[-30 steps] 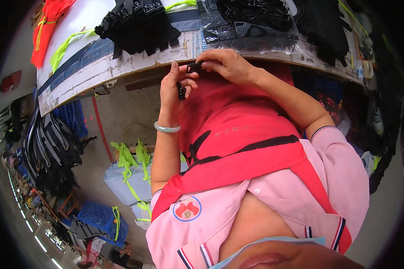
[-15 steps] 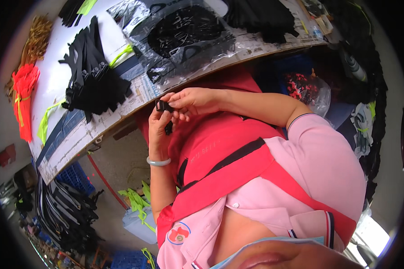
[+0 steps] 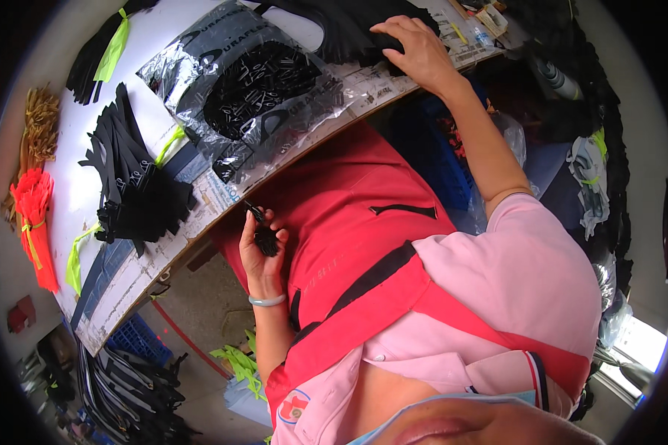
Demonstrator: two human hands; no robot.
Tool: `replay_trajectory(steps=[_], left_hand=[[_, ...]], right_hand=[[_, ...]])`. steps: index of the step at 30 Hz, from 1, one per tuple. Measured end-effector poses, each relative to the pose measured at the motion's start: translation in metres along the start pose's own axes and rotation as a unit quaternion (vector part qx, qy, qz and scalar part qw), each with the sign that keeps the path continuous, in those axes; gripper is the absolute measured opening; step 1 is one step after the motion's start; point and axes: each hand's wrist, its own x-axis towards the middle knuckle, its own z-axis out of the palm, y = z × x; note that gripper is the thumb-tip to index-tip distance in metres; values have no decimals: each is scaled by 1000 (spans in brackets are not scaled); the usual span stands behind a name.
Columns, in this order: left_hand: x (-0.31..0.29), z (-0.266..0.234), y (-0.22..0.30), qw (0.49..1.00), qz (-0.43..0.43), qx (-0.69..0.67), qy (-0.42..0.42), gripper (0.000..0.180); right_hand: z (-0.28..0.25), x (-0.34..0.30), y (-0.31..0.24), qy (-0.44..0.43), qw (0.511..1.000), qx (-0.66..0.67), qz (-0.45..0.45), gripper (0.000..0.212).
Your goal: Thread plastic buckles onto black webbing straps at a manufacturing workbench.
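At the near edge of the worktop (image 3: 147, 117), we see small glossy black pieces (image 3: 266, 240) bunched in the left hand (image 3: 258, 256), its fingers curled around them; the right hand (image 3: 425, 59), beside the left a moment ago, now reaches over flat, matte black strips (image 3: 349, 31), fingers parted, though we cannot tell whether they touch; nearby lies a crinkled, clear plastic bag (image 3: 189, 85) of black parts (image 3: 260, 87).

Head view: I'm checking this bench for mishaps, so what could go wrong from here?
The plastic bag lies near the table's front edge, so a knock might drag it off. The left hand holds small black pieces just off that edge; one could drop. The right hand, by the black strips, might disturb them.
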Motion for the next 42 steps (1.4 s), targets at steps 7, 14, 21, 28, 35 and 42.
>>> replay_trajectory(steps=[7, 14, 21, 28, 35, 42], left_hand=[[4, -2, -7, 987, -23, 98, -124, 24], [9, 60, -13, 915, 115, 372, -105, 27], [16, 65, -15, 840, 256, 469, -96, 15], [-2, 31, -5, 703, 281, 642, -119, 13], [-29, -7, 33, 571, 312, 759, 13, 14], [-25, 32, 24, 825, 315, 468, 44, 14]], right_hand=[[1, -5, 10, 86, 977, 130, 148, 20], [17, -30, -115, -113, 552, 744, 358, 19], [38, -75, -194, -134, 563, 725, 372, 21], [38, -33, -168, -385, 562, 679, 274, 28], [11, 43, -83, -169, 603, 737, 256, 19], [21, -35, -211, -469, 542, 666, 205, 20]])
